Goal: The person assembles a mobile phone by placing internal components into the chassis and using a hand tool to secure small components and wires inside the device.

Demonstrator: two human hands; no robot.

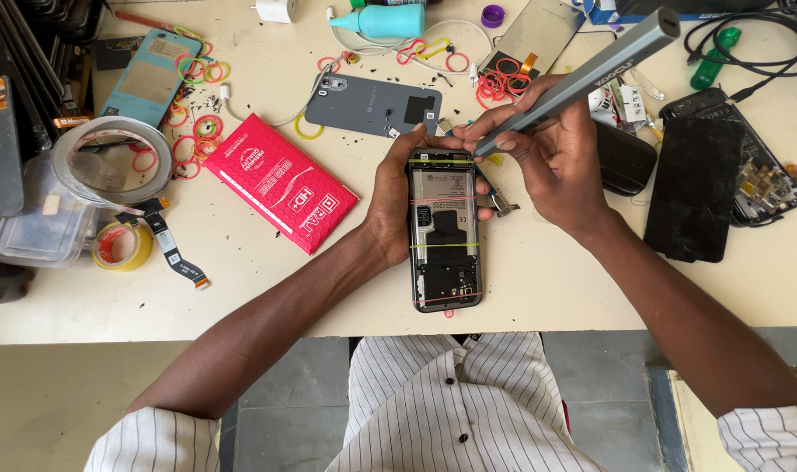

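Bare table (241, 288) left of phone (445, 229); red packet (280, 182), black case (624, 158) flank.

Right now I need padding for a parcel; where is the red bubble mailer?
In the head view the red bubble mailer lies left of the opened phone, below the grey back cover.

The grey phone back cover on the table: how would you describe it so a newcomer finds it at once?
On the cream table, look just beyond the opened phone that the left hand steadies. The grey back cover lies flat there, right of the red padded envelope. Unlike its neighbours it is a bare shell with a black square patch.
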